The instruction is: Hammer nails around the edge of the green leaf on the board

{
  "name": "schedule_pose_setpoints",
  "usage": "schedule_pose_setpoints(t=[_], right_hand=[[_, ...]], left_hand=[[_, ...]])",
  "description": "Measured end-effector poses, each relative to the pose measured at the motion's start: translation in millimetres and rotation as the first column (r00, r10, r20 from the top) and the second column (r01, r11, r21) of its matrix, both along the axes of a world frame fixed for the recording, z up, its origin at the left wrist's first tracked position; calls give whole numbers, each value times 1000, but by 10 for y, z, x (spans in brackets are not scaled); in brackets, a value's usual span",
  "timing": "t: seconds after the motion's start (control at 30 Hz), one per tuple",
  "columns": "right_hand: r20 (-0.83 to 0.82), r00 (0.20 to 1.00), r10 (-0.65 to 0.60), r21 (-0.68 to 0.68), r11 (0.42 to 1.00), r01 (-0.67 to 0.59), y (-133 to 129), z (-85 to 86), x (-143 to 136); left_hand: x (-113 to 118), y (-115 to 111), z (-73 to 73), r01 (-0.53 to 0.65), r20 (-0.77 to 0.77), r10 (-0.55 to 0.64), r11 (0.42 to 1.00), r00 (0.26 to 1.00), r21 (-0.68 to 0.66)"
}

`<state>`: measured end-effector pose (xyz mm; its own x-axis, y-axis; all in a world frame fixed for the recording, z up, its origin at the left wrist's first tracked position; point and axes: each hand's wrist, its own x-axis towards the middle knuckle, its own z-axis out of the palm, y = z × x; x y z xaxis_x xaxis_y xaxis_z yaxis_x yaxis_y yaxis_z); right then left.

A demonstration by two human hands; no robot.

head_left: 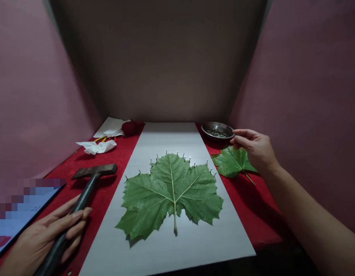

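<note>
My left hand (55, 232) is wrapped around the dark handle of a hammer (95, 171), its head tilted up over the red cloth. A big green leaf (168, 191) lies flat on the white board (165, 134), stem toward me. Several nails (190, 159) stand upright along the leaf's upper edge. By the rim of a metal bowl (217, 131) with loose nails inside, my right hand (256, 147) has its thumb and fingers pinched together. Whatever it may hold is too small to make out. Beneath that hand is a smaller green leaf (233, 161).
Red cloth (114, 161) shows on both sides of the board. Crumpled white tissue (98, 146), yellow-handled pliers (101, 139) and a dark red round object (129, 128) sit at the back left. A tablet (24, 214) stands near left. Pinkish walls close in both sides.
</note>
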<state>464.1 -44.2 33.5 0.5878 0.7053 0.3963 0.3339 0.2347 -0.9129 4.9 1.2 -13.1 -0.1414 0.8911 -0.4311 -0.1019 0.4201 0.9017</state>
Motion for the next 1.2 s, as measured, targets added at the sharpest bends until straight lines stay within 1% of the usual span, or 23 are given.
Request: schedule_pose_setpoints(t=[0.1,0.2,0.27,0.33,0.43,0.5,0.57,0.67,0.77,0.87,0.97,1.2], right_hand=[[4,1000,9,-6,1000,-9,-165,-142,-142],[-9,1000,-15,-9,1000,15,-177,-311,-179],[-15,1000,-20,-18,1000,20,-155,-395,-177],[-12,1000,-6,-30,1000,5,-141,-443,-173],[12,1000,21,-65,998,-20,-149,-453,-180],[62,997,46,-109,993,-39,-153,-428,-201],[168,981,96,-141,987,-73,-131,-389,-233],[373,907,194,-163,976,-142,-13,-350,-286],[485,830,276,-221,957,-189,182,-377,-323],[504,796,334,-296,933,-204,351,-449,-344],[500,784,368,-332,917,-220,423,-506,-359],[476,796,374,-327,916,-234,419,-551,-339]], left_hand=[[38,-27,56,-30,-30,31,1000,999,8],[118,-73,125,-1,-59,3,999,998,40],[178,-108,168,24,-78,-18,997,997,76],[231,-142,201,43,-93,-32,992,995,118],[277,-168,217,52,-121,-33,986,992,157],[278,-162,201,58,-132,-40,988,991,141],[260,-140,169,65,-139,-49,991,989,116],[225,-106,123,82,-175,-66,993,982,90],[215,-97,115,105,-196,-89,992,977,71],[223,-104,128,114,-196,-101,992,975,58],[198,-84,101,128,-181,-116,990,977,53],[-30,77,-122,126,-149,-126,992,981,-8]])
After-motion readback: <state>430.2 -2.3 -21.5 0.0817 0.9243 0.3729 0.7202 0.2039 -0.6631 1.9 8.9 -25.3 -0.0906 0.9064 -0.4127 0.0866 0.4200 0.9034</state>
